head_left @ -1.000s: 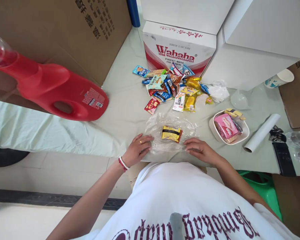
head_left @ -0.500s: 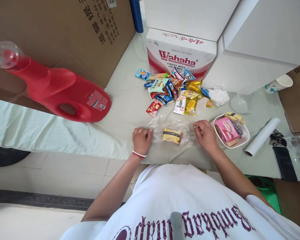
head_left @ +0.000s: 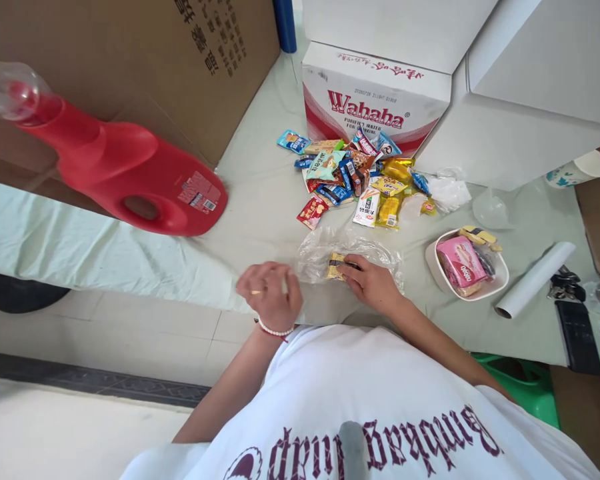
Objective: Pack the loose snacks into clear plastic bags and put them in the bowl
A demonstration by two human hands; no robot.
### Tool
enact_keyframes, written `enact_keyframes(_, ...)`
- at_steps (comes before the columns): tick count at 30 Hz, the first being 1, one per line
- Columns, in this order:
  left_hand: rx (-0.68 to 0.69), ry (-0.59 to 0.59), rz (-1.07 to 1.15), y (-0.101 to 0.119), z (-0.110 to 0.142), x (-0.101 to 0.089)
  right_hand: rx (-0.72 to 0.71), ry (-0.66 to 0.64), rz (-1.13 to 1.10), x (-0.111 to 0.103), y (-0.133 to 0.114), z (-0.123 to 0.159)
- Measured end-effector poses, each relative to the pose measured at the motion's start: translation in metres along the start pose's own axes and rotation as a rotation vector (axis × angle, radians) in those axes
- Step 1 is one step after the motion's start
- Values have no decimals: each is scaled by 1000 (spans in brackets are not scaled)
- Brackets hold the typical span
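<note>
My right hand (head_left: 375, 283) has its fingers and thumb around a small yellow snack packet (head_left: 334, 266) with a dark band. The packet lies on a clear plastic bag (head_left: 313, 243) spread flat on the table, and my fingers cover its right part. My left hand (head_left: 271, 297), slightly blurred, hovers left of the bag near the table's front edge. Its fingers are loosely bent with the thumb apart, and nothing shows in it. Behind the bag is a pile of wrapped snacks (head_left: 347, 177). On the right, a white bowl (head_left: 433, 263) holds a pink snack packet (head_left: 463, 261) and other packets.
A large red bottle (head_left: 140, 177) stands at the left beside a cardboard box (head_left: 130, 67). A Wahaha carton (head_left: 375, 100) is behind the snacks. Right of the bowl lie a white roll (head_left: 537, 280) and a black phone (head_left: 577, 337); a paper cup (head_left: 577, 169) lies farther back.
My right hand has left the bag's right edge and moved left onto the yellow packet. My left hand has let go of the bag's left edge and drawn back toward me.
</note>
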State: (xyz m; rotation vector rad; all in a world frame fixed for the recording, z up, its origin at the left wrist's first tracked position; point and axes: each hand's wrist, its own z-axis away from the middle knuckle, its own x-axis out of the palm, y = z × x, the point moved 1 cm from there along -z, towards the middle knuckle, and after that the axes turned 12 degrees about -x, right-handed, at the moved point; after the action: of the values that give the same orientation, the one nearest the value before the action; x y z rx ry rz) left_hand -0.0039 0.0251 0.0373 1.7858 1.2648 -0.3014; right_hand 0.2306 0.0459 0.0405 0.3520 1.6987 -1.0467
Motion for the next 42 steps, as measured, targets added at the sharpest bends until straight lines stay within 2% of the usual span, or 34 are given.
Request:
enact_keyframes(3,283,-368,79,28,12,6,19,-1,-31,-3,-1,1)
enact_keyframes(5,322,-558,32,39,18,21,3,2,-102,-9,4,-1)
enact_keyframes(7,301,-657,-44,42,20,35,-32,-9,-199,-18,14,-7)
enact_keyframes(9,292,-704,-99,40,22,44,-28,-4,-207,-29,27,-18)
enact_keyframes(12,307,-709,-143,36,25,45,31,24,6,-38,45,-43)
enact_keyframes(15,306,-685,-166,37,28,41,58,-46,196,-33,56,-72)
enact_keyframes(18,285,-679,-166,40,31,39,91,-157,211,-26,65,-93)
enact_keyframes(21,252,-696,-147,43,32,39,63,-191,130,-34,68,-99)
enact_keyframes(25,222,-728,-117,46,31,39,-71,-127,105,-58,51,-81)
enact_keyframes(28,211,-737,-118,48,30,40,-90,-216,167,-59,22,-53)
enact_keyframes(31,175,-755,-81,43,32,42,-75,-313,204,-39,-4,-25)
enact_keyframes(36,73,-783,277,11,33,34,-19,-258,118,2,-15,2)
enact_keyframes(37,13,-754,353,2,32,31,-13,-251,97,7,-15,4)
enact_keyframes(39,-186,-619,410,-15,24,26,6,-238,74,14,-14,7)
enact_keyframes(42,-479,-407,277,-31,5,31,22,-213,55,16,-13,7)
